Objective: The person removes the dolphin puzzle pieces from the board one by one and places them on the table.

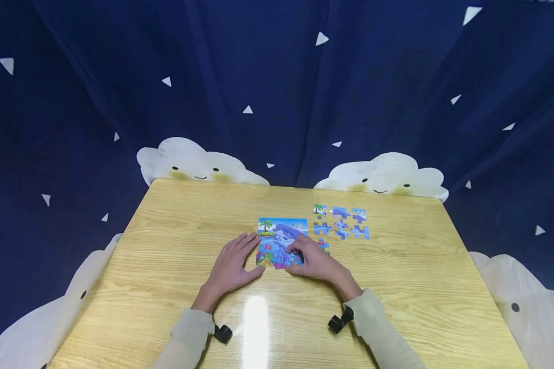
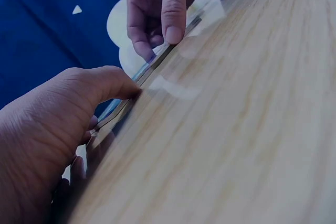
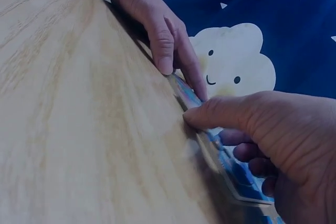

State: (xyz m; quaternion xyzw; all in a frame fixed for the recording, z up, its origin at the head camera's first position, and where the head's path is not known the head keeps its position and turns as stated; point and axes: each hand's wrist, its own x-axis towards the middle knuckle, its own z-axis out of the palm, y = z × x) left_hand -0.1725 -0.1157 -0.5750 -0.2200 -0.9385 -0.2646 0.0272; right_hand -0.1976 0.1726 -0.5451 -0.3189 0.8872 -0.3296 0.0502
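A dolphin jigsaw puzzle (image 1: 288, 228) with a palm tree and corals lies flat on the table. My left hand (image 1: 233, 264) rests at its left side, fingers extended toward the left edge and thumb by the lower left corner. Over the lower right part is my right hand (image 1: 316, 260), its fingers bent and thumb at the near edge. Between its thumb and index finger it pinches a small puzzle piece (image 1: 280, 266), which juts past the near edge and is mostly hidden. Both wrist views show the puzzle nearly edge-on, with the right thumb (image 3: 202, 116) at its rim.
Several loose puzzle pieces (image 1: 340, 225) are laid out in rows to the right of the puzzle; one piece (image 1: 323, 245) is partly behind the right hand. The wooden table (image 1: 166, 220) meets a dark blue curtain (image 1: 277, 66) with white clouds at the back.
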